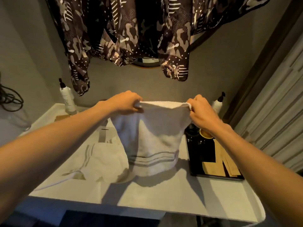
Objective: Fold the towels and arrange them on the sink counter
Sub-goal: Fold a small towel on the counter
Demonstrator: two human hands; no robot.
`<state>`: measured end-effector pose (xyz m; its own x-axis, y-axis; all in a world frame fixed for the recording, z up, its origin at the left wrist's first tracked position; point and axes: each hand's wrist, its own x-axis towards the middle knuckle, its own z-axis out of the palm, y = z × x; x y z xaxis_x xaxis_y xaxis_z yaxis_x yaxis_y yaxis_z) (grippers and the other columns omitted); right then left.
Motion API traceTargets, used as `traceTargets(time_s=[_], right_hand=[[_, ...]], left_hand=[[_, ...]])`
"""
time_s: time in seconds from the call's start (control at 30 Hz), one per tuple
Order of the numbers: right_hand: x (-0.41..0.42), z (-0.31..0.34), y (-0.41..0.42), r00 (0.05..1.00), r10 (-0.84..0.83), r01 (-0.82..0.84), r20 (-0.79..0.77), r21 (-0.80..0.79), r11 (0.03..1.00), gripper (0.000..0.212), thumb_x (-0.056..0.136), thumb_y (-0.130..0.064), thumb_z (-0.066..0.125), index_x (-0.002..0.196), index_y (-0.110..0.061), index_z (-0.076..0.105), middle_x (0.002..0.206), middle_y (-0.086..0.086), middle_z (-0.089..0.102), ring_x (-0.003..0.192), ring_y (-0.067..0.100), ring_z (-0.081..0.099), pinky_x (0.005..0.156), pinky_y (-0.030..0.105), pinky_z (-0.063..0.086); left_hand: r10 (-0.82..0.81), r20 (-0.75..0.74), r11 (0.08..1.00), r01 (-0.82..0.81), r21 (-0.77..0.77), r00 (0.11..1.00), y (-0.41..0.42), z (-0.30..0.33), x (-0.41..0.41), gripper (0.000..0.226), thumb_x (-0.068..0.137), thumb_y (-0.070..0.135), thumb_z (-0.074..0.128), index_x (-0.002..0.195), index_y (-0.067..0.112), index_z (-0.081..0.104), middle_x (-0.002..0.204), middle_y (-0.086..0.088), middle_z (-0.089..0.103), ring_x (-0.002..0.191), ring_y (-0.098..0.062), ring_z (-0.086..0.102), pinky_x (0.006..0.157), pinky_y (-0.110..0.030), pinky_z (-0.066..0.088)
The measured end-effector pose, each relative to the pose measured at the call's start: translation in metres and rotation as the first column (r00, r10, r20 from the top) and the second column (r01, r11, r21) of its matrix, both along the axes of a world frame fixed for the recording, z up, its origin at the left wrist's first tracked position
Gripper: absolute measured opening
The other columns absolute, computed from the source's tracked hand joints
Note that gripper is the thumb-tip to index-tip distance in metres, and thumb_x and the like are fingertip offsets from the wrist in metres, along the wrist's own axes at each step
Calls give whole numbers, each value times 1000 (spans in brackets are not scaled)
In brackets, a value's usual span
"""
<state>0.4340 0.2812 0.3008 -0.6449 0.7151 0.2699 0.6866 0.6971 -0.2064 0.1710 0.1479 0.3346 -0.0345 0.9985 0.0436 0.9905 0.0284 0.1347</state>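
A white towel [154,138] with grey stripes near its lower hem hangs in the air above the sink counter [164,194]. My left hand [126,102] pinches its top left corner and my right hand [201,110] pinches its top right corner, so the top edge is stretched between them. Its lower hem touches or nearly touches the counter. A second white striped towel [101,163] lies crumpled on the counter to the left, partly behind the hanging one.
A black tray [201,158] with tan paper packets and a dark bottle sits at the right. A white pump bottle [67,99] stands back left, another pump bottle [218,102] back right. Patterned camouflage cloth [131,33] hangs over the wall behind.
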Motion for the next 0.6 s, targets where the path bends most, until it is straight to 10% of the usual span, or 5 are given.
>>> traceTargets(time_s=[0.27, 0.43, 0.6], right_hand=[[26, -12, -20, 930, -157, 202, -332, 107, 974, 17, 84, -2, 53, 89, -13, 64, 92, 3, 60, 87, 24, 53, 67, 39, 48], [74, -103, -84, 994, 26, -4, -105, 205, 979, 18, 73, -3, 66, 87, -15, 67, 91, -1, 63, 87, 20, 54, 69, 28, 38], [108, -238, -141, 949, 173, -135, 263, -157, 978, 6, 62, -19, 65, 64, -22, 61, 70, -4, 64, 69, 21, 62, 61, 29, 45]], left_hand=[[-13, -112, 964, 42, 262, 994, -2, -25, 19, 16, 90, 31, 60, 100, 19, 57, 103, -5, 64, 93, -34, 61, 65, -36, 42], [-186, -182, 982, 190, 9, 966, -64, -128, 37, 19, 91, 26, 56, 110, 25, 58, 107, -3, 61, 87, -35, 64, 62, -36, 42], [-276, -82, 850, 203, -487, 958, -129, -254, 59, 28, 93, 12, 48, 120, 17, 53, 117, -9, 54, 95, -34, 59, 68, -40, 41]])
